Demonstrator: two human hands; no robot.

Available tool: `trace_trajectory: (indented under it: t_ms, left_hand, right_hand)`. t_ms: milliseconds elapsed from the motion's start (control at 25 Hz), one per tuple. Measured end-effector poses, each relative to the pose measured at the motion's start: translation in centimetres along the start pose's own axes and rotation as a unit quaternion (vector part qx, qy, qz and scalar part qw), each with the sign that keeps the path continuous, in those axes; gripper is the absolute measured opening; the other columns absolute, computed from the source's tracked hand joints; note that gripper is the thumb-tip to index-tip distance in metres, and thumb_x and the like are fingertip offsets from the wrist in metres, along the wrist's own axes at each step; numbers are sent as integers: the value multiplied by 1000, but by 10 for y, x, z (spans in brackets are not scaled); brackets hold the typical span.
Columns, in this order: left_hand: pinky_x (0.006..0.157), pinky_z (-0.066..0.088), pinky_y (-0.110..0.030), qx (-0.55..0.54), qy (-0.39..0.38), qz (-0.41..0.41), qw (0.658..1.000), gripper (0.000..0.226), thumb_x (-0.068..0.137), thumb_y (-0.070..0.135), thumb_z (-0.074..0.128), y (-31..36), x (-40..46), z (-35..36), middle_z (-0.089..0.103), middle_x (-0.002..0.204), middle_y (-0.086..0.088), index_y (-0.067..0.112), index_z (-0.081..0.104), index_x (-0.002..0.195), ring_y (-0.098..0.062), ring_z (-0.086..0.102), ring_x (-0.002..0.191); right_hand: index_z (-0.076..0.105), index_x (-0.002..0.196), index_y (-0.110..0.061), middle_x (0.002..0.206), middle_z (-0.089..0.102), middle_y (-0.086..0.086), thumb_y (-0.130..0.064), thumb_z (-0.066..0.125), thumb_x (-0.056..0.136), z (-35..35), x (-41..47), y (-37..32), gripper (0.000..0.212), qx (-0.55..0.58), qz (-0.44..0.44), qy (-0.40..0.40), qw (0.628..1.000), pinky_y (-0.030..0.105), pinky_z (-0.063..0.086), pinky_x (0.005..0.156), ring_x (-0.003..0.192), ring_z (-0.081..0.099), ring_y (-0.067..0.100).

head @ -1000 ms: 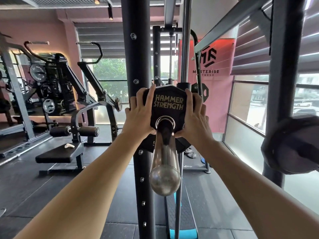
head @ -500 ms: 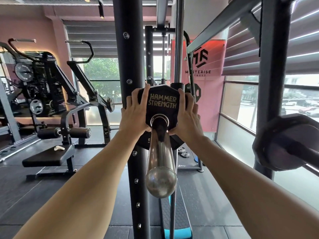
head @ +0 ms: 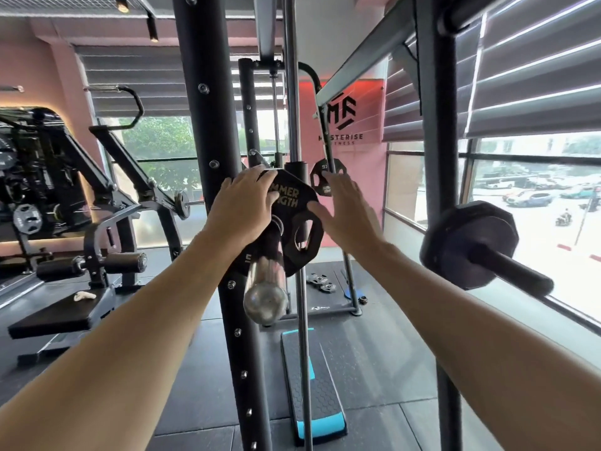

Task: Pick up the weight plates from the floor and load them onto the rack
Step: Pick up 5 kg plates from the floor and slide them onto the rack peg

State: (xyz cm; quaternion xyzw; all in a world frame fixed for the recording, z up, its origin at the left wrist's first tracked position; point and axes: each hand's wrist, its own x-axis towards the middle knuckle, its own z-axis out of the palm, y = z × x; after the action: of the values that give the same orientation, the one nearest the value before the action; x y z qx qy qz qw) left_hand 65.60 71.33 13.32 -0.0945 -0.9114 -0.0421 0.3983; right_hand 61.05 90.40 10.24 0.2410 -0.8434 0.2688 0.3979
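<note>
A black weight plate (head: 297, 219) with gold lettering hangs on the chrome storage peg (head: 265, 281) of the black rack upright (head: 208, 125). It sits far back on the peg, close to the upright. My left hand (head: 242, 208) lies over the plate's left half, fingers curled on its upper edge. My right hand (head: 346, 213) has its fingers spread and straight, just off the plate's right rim or barely touching it. A smaller black plate (head: 327, 182) hangs on a peg behind. Two small plates (head: 320, 283) lie on the floor beyond the rack.
A second peg with a dark plate (head: 470, 245) juts out at the right from another upright (head: 437, 157). A blue and black step platform (head: 313, 388) lies on the floor below. A padded bench machine (head: 65, 307) stands left. Windows run along the right.
Both hands gripped the plate's sides and pushed it back along the peg. Now my right hand has let go and opened, and my left has slid over the plate's face.
</note>
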Motion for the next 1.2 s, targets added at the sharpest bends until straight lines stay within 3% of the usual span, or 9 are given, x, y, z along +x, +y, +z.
trace_trajectory:
  t_ms: [80, 200, 440, 560, 800, 1200]
  left_hand:
    - [115, 31, -52, -3, -4, 56, 998, 49, 104, 33, 42, 25, -7, -19, 47, 149, -8, 15, 41, 149, -27, 41, 139]
    - [119, 25, -53, 23, -12, 103, 994, 63, 100, 51, 37, 66, -18, -35, 40, 155, -8, 17, 33, 153, -27, 34, 144]
    - [124, 11, -50, 1, -10, 160, 987, 94, 90, 79, 13, 149, -33, -23, 19, 166, -5, 16, 17, 159, -18, 15, 153]
    - [125, 10, -47, -44, -1, 170, 984, 98, 89, 83, 15, 183, -40, -3, 18, 166, -3, 14, 18, 159, -16, 14, 153]
    - [124, 10, -49, -107, -25, 209, 972, 100, 87, 84, 17, 264, -51, 36, 16, 166, 0, 14, 19, 158, -18, 11, 154]
    - [123, 11, -54, -186, -98, 324, 922, 97, 87, 82, 21, 454, -97, 105, 24, 164, -5, 14, 26, 156, -23, 18, 152]
  right_hand:
    - [49, 138, -6, 135, 55, 9, -40, 52, 99, -31, -19, 9, 51, -12, -12, 47, 999, 47, 50, 96, 125, 52, 25]
    - [49, 138, -6, 138, 54, 9, -55, 35, 97, -75, -48, 22, 66, -65, -5, 32, 997, 41, 47, 99, 128, 49, 24]
    - [29, 155, -13, 163, 27, 1, -71, 32, 94, -143, -97, 57, 84, -138, 47, -17, 989, 46, 23, 121, 151, 18, 15]
    - [20, 158, -16, 166, 18, -2, -72, 32, 93, -171, -121, 71, 87, -174, 90, -31, 980, 45, 18, 122, 153, 10, 12]
    - [18, 158, -17, 165, 18, -6, -80, 27, 86, -224, -190, 105, 96, -190, 185, -32, 964, 46, 18, 123, 152, 9, 10]
    - [23, 157, -15, 164, 24, 1, -75, 46, 86, -332, -347, 211, 95, -230, 332, -8, 915, 55, 29, 117, 152, 15, 18]
